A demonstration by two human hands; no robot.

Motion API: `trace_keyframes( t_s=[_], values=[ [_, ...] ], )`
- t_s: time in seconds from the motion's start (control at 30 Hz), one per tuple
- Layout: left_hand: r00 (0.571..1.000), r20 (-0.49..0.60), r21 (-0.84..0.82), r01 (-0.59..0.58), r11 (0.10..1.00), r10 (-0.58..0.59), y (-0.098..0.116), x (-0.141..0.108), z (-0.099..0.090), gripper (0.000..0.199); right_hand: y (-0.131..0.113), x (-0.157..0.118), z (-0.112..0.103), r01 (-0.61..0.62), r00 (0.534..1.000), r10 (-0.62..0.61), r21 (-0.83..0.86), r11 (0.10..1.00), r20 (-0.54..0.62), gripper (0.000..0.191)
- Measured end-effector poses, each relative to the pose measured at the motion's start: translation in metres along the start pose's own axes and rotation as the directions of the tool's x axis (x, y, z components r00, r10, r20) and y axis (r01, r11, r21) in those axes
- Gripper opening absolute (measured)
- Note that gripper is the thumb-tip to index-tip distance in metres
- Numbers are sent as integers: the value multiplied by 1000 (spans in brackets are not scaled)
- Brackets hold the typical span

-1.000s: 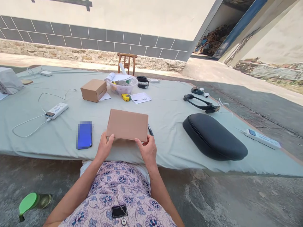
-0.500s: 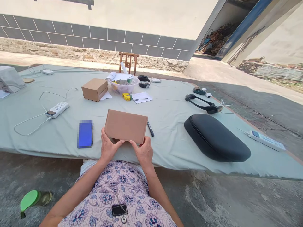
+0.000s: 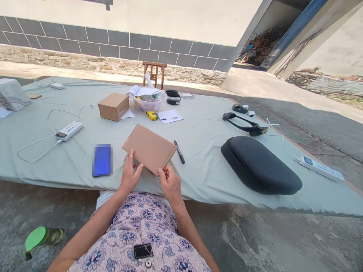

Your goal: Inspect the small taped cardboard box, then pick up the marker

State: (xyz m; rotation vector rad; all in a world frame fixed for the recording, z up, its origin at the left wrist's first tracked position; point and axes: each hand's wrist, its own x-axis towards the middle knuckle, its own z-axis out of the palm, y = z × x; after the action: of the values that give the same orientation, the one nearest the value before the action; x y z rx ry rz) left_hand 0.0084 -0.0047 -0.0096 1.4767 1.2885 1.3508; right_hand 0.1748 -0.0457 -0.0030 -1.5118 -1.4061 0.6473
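A flat brown cardboard box [image 3: 150, 148] is held tilted and turned at an angle above the near edge of the cloth-covered table [image 3: 204, 177]. My right hand [image 3: 171, 182] pinches its near right corner between thumb and fingers. Along the box's left near side is my left hand [image 3: 131, 174], its fingers against the edge and its thumb apart; part of the fingers is hidden by the box. A black marker [image 3: 179, 152] lies just right of the box. To the left lies a phone with a blurred blue screen [image 3: 102, 160].
A second cardboard box [image 3: 113, 107], a basin [image 3: 150, 102] with papers, and a yellow tape measure [image 3: 152, 115] stand farther back. At right are a black case [image 3: 261, 165], a black headset [image 3: 245, 124] and a power strip [image 3: 321, 169]. Another power strip [image 3: 69, 131] lies left.
The box has turned clockwise, its right end coming nearer to me. My right hand has shifted from its near side to the corner, and my left thumb has moved away from the front edge.
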Motion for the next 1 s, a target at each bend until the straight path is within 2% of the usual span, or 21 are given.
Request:
trace_keyframes(
  t_s=[0.07,0.13,0.2,0.27,0.33,0.4,0.43,0.5,0.53,0.6,0.7,0.8,1.0],
  values=[
    [996,93,-6,-2,1000,3,2,-4,4,71,-4,-6,13,67,985,-72,36,997,158,24],
    [989,144,11,-13,1000,11,2,-8,6,69,-7,-10,22,140,953,-142,26,990,266,24],
    [989,151,42,-7,999,1,1,-8,6,65,-7,-10,23,166,952,-166,24,986,257,25],
    [991,130,71,17,997,-26,-1,-6,3,59,-6,-7,15,173,979,-175,31,985,108,25],
    [994,98,81,29,996,-37,-3,-4,0,56,-4,0,1,202,969,-200,-3,979,-148,25],
    [997,76,77,27,997,-33,-3,-2,-2,56,-2,9,-12,253,890,-267,-87,964,-370,27],
    [997,73,76,24,997,-29,-4,-2,-2,55,-1,14,-16,279,844,-312,-139,950,-436,30],
    [996,81,81,15,997,-21,-4,-2,-2,53,0,22,-21,313,786,-388,-231,921,-482,41],
    [996,89,84,8,996,-15,-4,-3,-2,53,1,25,-21,321,780,-411,-262,910,-472,48],
    [994,106,80,-7,997,-2,-6,-3,-2,51,1,30,-19,326,801,-426,-290,900,-420,55],
    [992,124,52,-7,999,1,-8,-3,-3,50,-2,32,-15,335,835,-420,-276,901,-355,42],
    [992,123,46,15,999,-21,-11,-2,-4,50,-6,30,-17,346,844,-408,-229,910,-347,29],
    [995,96,23,-4,1000,2,-11,-2,-4,48,1,29,-24,340,857,-374,-158,927,-353,29]
  ],
)
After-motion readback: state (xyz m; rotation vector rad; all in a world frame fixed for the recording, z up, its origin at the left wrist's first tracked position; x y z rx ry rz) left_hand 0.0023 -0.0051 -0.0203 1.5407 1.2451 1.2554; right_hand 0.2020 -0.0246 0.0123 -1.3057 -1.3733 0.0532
